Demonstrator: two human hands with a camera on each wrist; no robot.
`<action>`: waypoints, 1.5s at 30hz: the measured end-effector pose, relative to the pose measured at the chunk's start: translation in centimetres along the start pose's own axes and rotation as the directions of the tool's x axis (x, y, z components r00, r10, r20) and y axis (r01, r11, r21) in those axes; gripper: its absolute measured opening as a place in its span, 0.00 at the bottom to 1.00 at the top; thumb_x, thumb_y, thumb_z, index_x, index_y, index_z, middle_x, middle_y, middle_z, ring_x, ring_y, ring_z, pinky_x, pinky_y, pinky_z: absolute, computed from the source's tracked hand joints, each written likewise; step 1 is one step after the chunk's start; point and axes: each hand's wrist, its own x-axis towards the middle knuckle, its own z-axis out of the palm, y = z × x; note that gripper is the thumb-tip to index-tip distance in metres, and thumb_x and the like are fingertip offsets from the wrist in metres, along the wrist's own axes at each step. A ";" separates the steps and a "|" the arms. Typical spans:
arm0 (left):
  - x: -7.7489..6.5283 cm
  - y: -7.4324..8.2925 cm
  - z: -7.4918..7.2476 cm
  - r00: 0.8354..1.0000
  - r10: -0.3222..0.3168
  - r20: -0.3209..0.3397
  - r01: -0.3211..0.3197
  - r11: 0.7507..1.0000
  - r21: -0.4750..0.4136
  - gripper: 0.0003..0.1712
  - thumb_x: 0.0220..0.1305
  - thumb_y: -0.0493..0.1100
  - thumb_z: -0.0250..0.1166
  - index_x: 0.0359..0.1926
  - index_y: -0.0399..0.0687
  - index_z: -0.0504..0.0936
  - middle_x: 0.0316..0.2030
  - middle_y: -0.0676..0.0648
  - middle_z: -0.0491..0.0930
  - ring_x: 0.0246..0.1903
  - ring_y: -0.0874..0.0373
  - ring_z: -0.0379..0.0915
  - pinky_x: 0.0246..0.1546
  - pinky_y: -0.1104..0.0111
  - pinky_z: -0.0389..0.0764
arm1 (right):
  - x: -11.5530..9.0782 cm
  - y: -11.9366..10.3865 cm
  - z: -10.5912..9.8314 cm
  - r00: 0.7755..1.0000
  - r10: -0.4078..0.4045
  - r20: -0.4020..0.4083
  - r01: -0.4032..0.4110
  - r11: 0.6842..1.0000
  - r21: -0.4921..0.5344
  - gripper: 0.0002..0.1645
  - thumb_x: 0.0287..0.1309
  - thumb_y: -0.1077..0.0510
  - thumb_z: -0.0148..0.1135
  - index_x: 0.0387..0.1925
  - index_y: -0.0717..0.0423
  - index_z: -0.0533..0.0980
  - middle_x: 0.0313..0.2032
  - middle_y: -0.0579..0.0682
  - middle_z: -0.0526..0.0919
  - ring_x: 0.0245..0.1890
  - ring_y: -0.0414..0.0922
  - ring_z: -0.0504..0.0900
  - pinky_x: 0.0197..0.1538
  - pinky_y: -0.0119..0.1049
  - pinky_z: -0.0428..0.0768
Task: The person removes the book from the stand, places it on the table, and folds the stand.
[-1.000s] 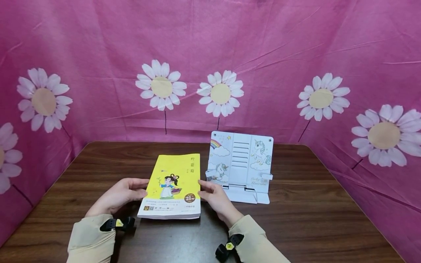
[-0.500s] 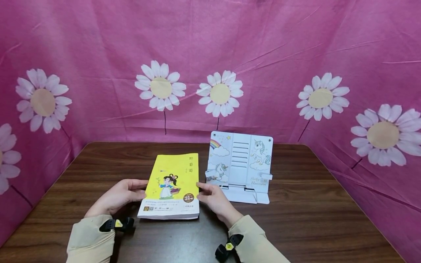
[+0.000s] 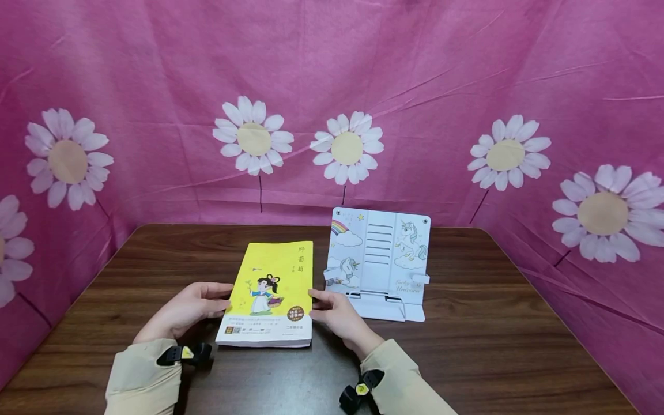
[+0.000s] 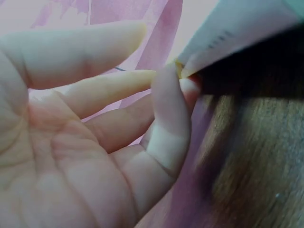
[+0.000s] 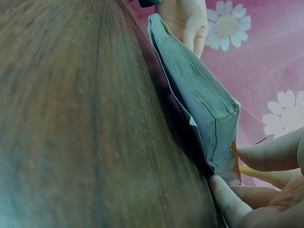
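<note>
A thick paperback book (image 3: 271, 300) with a yellow cover and a cartoon figure lies face up between the hands in the head view. My left hand (image 3: 189, 308) holds its left edge. Seen from the left wrist, bent fingers (image 4: 171, 123) meet the book's corner (image 4: 228, 40). At the right edge, my right hand (image 3: 342, 317) pinches the book, with fingers on both cover sides in the right wrist view. There the page edges (image 5: 199, 85) show, with a dark shadow between book and table.
A white book stand (image 3: 378, 253) with unicorn and rainbow prints stands behind the right hand, close right of the book. Brown wood-grain table (image 3: 477, 346) extends around them. A pink cloth (image 3: 425, 86) with daisies hangs behind the table's back and side edges.
The book has shifted slightly left, and the right fingertips have moved slightly left with it. The left hand and the stand are nearly unchanged.
</note>
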 end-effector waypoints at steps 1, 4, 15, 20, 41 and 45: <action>0.0 0.0 0.0 1.000 -0.002 0.003 0.002 1.000 0.003 0.34 0.68 0.34 0.60 0.67 0.18 0.60 0.54 0.30 0.80 0.42 0.63 0.81 0.43 0.69 0.84 | 0.0 0.0 0.0 1.000 0.002 0.003 -0.002 1.000 -0.001 0.30 0.59 0.69 0.61 0.64 0.69 0.71 0.58 0.64 0.78 0.50 0.49 0.78 0.50 0.38 0.80; 0.0 0.2 0.1 1.000 -0.010 0.006 0.010 1.000 0.019 0.33 0.68 0.35 0.60 0.67 0.18 0.60 0.54 0.30 0.80 0.42 0.62 0.81 0.44 0.69 0.84 | 0.0 0.1 -0.2 1.000 0.010 0.005 -0.010 1.000 -0.006 0.30 0.59 0.69 0.61 0.64 0.68 0.71 0.59 0.64 0.78 0.50 0.49 0.78 0.50 0.37 0.80; -0.1 0.7 0.2 0.993 -0.060 -0.098 0.073 0.990 0.125 0.31 0.70 0.38 0.59 0.65 0.19 0.64 0.60 0.27 0.75 0.47 0.58 0.80 0.44 0.66 0.84 | 0.3 -0.2 -0.4 1.000 0.004 -0.010 -0.005 1.000 -0.025 0.29 0.61 0.67 0.62 0.64 0.67 0.72 0.63 0.63 0.75 0.54 0.53 0.77 0.53 0.41 0.80; -0.2 0.8 0.2 0.991 -0.072 -0.115 0.086 0.989 0.123 0.31 0.70 0.39 0.59 0.65 0.20 0.64 0.60 0.27 0.75 0.47 0.57 0.80 0.43 0.67 0.84 | 0.1 -0.8 -0.6 0.999 0.014 -0.030 -0.014 1.000 -0.012 0.29 0.61 0.66 0.62 0.64 0.64 0.72 0.63 0.61 0.76 0.55 0.52 0.77 0.53 0.40 0.80; -0.2 3.7 3.0 0.975 0.004 -0.223 0.026 0.991 0.134 0.30 0.75 0.46 0.54 0.68 0.28 0.65 0.64 0.30 0.72 0.52 0.47 0.78 0.47 0.59 0.83 | -1.7 -2.7 -3.8 0.984 -0.047 -0.174 0.054 0.998 0.039 0.23 0.63 0.63 0.61 0.59 0.65 0.77 0.57 0.61 0.81 0.52 0.46 0.79 0.52 0.36 0.78; -0.1 4.6 3.8 0.976 0.036 -0.217 -0.010 0.993 0.119 0.30 0.75 0.46 0.54 0.68 0.29 0.67 0.63 0.31 0.73 0.53 0.45 0.79 0.48 0.59 0.83 | -2.0 -2.8 -4.8 0.979 -0.039 -0.201 0.055 0.996 0.074 0.24 0.63 0.63 0.61 0.60 0.65 0.76 0.57 0.61 0.82 0.53 0.47 0.79 0.57 0.37 0.78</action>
